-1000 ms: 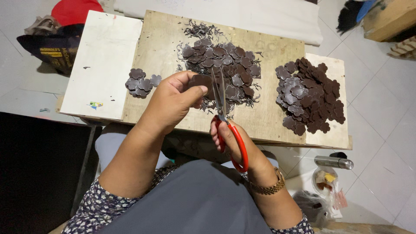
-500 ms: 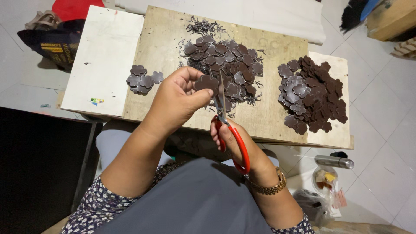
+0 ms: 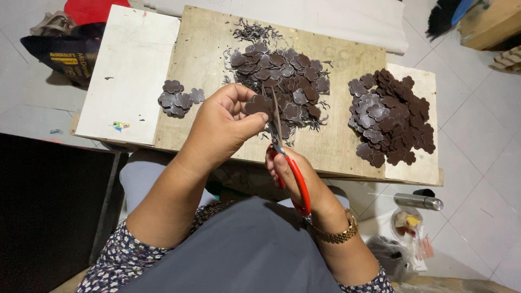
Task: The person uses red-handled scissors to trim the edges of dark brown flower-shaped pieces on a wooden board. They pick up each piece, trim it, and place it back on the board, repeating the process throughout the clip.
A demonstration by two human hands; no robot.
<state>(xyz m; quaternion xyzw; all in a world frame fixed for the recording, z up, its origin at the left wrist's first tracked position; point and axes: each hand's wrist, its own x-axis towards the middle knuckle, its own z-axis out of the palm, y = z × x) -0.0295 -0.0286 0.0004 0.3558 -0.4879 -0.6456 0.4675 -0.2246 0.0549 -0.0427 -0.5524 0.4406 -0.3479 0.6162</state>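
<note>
Item: brown flower-shaped cutout [image 3: 258,104], pinched in left hand [image 3: 225,127] fingers above desk [image 3: 336,135]. Right hand [image 3: 293,173] fingers closed around red-handled scissors [image 3: 285,154]. Risk: blades beside thumb, could nick it or miscut petal.

Left hand [image 3: 222,127] covers part of brown flower piece [image 3: 258,104]; grip underneath unseen. Scissors [image 3: 282,152]: red handle loops buried in right hand [image 3: 296,173], blade gap too thin to judge. Table [image 3: 206,49] near edge hidden behind forearms. Bag [image 3: 65,51] cut by frame top. Small cup [image 3: 406,222] contents indistinct.
</note>
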